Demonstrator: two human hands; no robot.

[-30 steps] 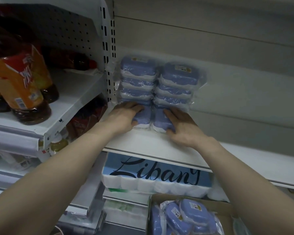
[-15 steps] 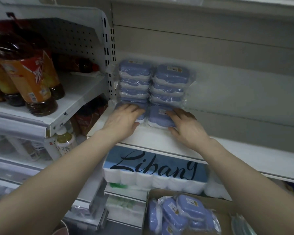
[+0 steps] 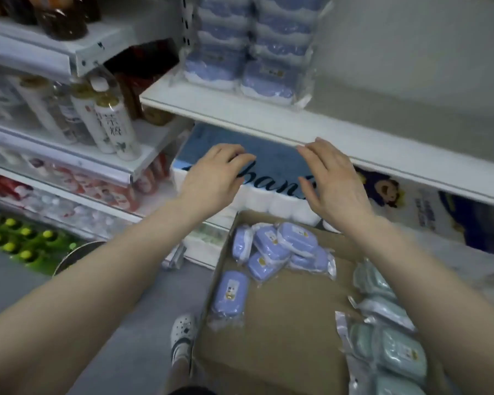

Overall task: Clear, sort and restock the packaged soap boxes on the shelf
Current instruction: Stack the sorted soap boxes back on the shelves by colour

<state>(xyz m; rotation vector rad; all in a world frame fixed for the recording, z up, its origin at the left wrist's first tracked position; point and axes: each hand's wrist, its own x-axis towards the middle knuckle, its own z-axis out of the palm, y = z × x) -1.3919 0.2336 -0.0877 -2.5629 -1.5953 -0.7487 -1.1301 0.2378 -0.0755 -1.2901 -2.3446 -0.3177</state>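
Two stacks of blue soap boxes in clear wrap stand on the white shelf, at its left end. Below lies an open cardboard box; several loose blue soap boxes sit at its far left and several pale green soap boxes along its right side. My left hand and my right hand hover empty between the shelf edge and the cardboard box, fingers relaxed and slightly bent, holding nothing.
A blue and white pack of paper rolls lies under the shelf behind my hands. Drink bottles fill the shelves on the left. A white shoe stands on the grey floor beside the cardboard box.
Both hands have let go of the bottom soap boxes on the shelf and drawn back and down. The view has tilted down toward the cardboard box.
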